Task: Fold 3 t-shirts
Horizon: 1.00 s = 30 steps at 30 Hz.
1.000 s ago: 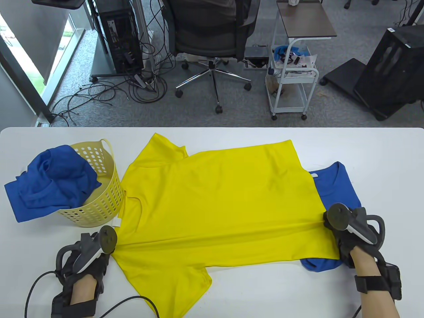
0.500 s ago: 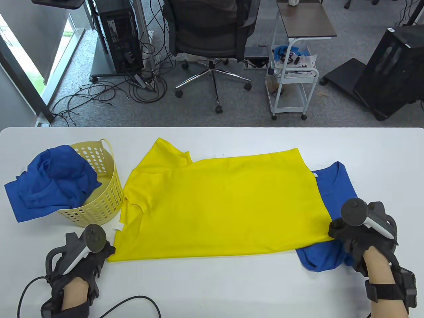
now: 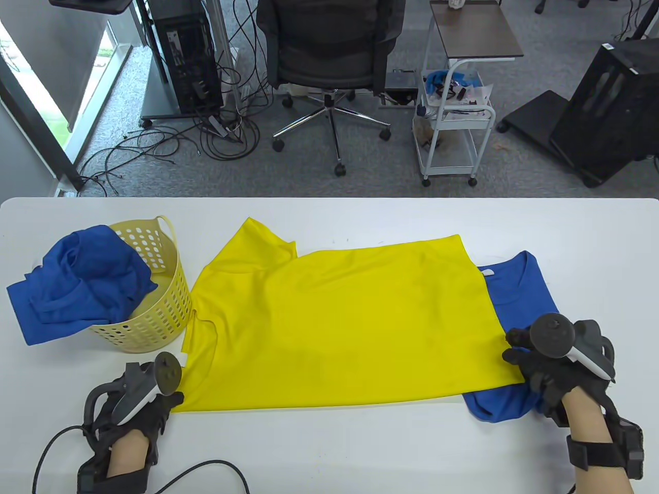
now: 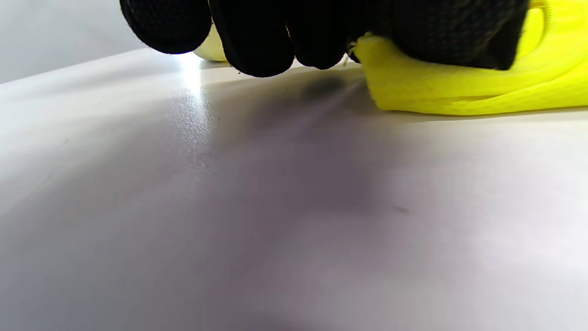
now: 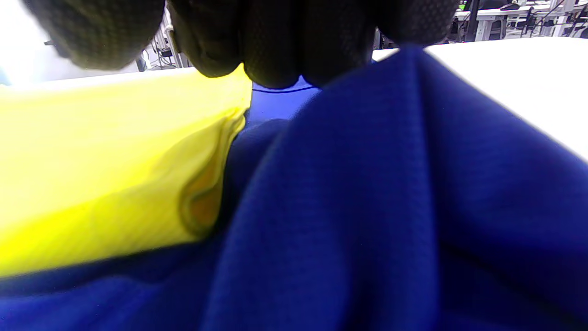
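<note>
A yellow t-shirt lies spread across the white bench, one sleeve pointing toward the far edge. The left hand rests at the shirt's near left corner, and the right hand sits at its right edge, over a blue t-shirt partly covered by the yellow one. At the left stands a pale yellow basket (perforated, with a loop handle) with another blue shirt spilling over its rim.
</note>
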Available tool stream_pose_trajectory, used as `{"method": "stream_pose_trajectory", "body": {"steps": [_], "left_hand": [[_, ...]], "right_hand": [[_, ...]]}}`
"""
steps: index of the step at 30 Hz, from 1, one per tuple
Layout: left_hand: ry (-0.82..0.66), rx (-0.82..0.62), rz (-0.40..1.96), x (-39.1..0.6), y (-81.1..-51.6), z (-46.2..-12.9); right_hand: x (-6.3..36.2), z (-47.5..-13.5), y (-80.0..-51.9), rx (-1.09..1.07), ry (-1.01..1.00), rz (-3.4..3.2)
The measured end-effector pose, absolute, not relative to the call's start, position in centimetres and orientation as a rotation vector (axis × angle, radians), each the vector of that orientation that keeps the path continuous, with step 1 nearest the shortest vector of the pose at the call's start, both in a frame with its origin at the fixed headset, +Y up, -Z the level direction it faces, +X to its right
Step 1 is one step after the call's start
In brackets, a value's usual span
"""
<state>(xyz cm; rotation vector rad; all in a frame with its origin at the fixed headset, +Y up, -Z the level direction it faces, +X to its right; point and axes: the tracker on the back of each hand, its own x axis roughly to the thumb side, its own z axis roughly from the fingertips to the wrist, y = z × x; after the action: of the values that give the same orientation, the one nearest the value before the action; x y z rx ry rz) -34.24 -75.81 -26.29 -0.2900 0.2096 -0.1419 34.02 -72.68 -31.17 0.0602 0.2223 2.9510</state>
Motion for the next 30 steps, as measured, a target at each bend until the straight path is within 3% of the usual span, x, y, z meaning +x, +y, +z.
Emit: {"method": "stream_pose_trajectory", "body": {"steps": [4,9,17,22,27,30], "left_hand": [[0.189,-0.160,-0.083,-33.7,-74.3,-25.9],[0.133,-0.134,-0.085,-30.7,-73.1,-26.1],[-0.031,-0.213,-0.053,-18.3,-71.3,-27.8],[-0.105,-0.414,-0.081,-10.0,-73.5,-28.8],[-0.128,-0.457,-0.099,-7.3,-76.8,-29.1],[-0.139,-0.442,-0.175,-7.1,-77.0,-28.7]], "right_hand": [[32.9,-31.1,-72.6,0.110,0.225,2.926],[32.2,-30.9,-72.1,0.159,0.195,2.890],[30.9,-30.2,-71.6,0.252,0.137,2.898],[29.8,-30.3,-71.4,0.310,0.125,2.934],[29.3,-30.1,-71.3,0.357,0.103,2.935],[29.2,-30.3,-71.5,0.368,0.110,2.946]]}}
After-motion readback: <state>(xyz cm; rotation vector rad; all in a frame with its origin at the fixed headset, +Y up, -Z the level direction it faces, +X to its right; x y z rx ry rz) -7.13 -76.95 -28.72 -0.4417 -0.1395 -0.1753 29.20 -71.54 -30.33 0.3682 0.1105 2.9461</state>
